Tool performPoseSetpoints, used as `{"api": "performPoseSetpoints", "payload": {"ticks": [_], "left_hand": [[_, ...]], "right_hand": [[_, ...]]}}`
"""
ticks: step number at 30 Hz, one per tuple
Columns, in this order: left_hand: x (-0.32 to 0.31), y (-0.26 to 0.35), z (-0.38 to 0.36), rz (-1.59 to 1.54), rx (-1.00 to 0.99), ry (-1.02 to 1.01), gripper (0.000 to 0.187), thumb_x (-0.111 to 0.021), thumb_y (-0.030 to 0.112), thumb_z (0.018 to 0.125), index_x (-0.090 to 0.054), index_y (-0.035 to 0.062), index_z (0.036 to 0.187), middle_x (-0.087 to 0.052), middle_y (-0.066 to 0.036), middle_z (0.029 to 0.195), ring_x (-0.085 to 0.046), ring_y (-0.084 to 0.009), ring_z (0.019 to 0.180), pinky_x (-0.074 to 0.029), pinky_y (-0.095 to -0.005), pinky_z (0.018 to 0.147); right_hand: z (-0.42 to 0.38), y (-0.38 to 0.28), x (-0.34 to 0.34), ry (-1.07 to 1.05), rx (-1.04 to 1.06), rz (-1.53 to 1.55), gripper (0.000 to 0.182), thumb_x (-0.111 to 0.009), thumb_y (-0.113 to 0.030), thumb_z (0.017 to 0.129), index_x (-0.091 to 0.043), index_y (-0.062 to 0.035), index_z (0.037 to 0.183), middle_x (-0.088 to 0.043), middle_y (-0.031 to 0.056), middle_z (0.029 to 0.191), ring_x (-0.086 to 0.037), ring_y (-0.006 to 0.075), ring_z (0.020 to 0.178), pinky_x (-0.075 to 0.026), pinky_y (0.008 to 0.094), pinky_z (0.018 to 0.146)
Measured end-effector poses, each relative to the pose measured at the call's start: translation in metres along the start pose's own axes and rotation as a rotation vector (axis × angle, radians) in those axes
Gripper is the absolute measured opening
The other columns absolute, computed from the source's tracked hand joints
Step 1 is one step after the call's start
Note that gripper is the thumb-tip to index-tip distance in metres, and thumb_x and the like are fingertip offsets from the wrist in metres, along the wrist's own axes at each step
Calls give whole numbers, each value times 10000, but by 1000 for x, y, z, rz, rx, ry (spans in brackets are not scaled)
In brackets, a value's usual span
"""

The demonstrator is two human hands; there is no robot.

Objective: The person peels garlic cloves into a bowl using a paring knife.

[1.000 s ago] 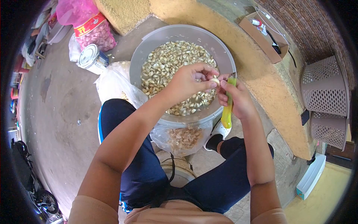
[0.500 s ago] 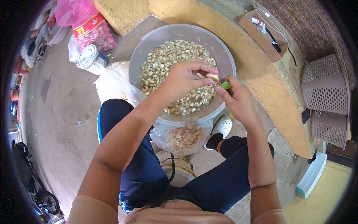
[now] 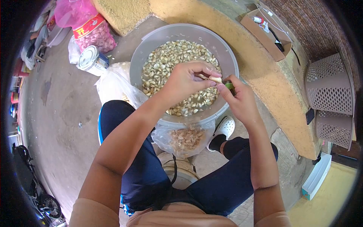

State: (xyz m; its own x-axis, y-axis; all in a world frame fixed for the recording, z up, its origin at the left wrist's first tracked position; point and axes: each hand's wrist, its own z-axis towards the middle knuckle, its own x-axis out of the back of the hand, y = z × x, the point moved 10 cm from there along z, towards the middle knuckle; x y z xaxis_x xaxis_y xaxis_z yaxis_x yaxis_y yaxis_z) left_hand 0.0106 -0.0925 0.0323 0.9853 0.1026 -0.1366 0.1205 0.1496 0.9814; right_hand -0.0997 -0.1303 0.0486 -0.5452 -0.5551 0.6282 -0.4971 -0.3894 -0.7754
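Over the right part of a large grey tub [image 3: 140, 53], my left hand [image 3: 191, 76] pinches a pale garlic clove [image 3: 216, 79] between thumb and fingertips. My right hand [image 3: 239, 96] is closed on a small green-handled knife [image 3: 229, 86], of which only a bit of green shows; its blade is hidden by the fingers. Its thumb and fingertips meet the clove's right end. Many garlic cloves [image 3: 177, 56] lie in water in the tub below. Under the near rim, a clear plastic bag [image 3: 160, 138] holds brown garlic skins [image 3: 187, 139].
Left of the tub stand a white bag [image 3: 115, 81], a lidded pail [image 3: 92, 62] and a pink mesh sack [image 3: 99, 38]. A yellow ledge [image 3: 261, 75] curves along the right, bearing a cardboard box [image 3: 261, 34]. Perforated baskets [image 3: 327, 87] are farther right.
The clove has turned in my left fingertips and now lies flatter. My right thumb and fingers have closed in against it, and less of the green handle shows.
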Motion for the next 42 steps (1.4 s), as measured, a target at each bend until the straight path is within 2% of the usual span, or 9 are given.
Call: {"api": "performPoseSetpoints", "payload": {"ticks": [13,22,25,28,31,34,42], "left_hand": [[-1,0,0,9,-2,-15,209,-640,-74,689,-627,4,882,-556,-118,997,-562,-171,912,-486,-256,769],[-1,8,-2,247,-74,9,221,-675,-16,680,-639,23,894,-568,-100,952,-571,-142,858,-496,-224,707],[0,7,-3,329,-66,30,220,-674,8,687,-645,32,903,-580,-89,907,-576,-128,810,-494,-213,686],[0,5,-3,379,-55,44,216,-665,26,697,-647,37,912,-591,-77,864,-577,-112,769,-487,-202,661],[1,8,-3,425,-71,51,219,-663,37,701,-646,38,918,-596,-68,844,-578,-103,752,-477,-196,636],[2,5,-2,376,-58,50,228,-669,50,700,-644,40,926,-599,-64,845,-579,-102,753,-471,-195,629],[0,5,-2,309,-50,14,233,-672,63,711,-641,53,941,-600,-64,903,-579,-111,798,-477,-205,638]], "right_hand": [[0,-1,-1,1,39,4,252,-583,-259,795,-535,-12,810,-553,150,620,-549,237,544,-416,321,514],[0,-6,-1,41,131,-94,241,-577,-240,782,-516,-8,763,-545,182,617,-546,333,572,-418,374,515],[0,-9,-2,51,137,-183,241,-573,-248,779,-517,-15,756,-550,182,620,-552,340,589,-423,388,523],[-3,-17,-4,79,221,-308,247,-571,-260,778,-518,-20,754,-555,177,615,-553,339,591,-425,391,522],[-3,-17,-4,73,222,-296,275,-574,-281,779,-518,-12,766,-561,180,628,-559,339,595,-430,388,525],[0,-1,-4,28,48,-136,297,-585,-286,778,-510,1,772,-558,176,634,-563,315,578,-426,368,521],[4,7,1,22,55,21,266,-601,-255,771,-522,-5,813,-544,147,617,-537,226,533,-410,321,508]]}}
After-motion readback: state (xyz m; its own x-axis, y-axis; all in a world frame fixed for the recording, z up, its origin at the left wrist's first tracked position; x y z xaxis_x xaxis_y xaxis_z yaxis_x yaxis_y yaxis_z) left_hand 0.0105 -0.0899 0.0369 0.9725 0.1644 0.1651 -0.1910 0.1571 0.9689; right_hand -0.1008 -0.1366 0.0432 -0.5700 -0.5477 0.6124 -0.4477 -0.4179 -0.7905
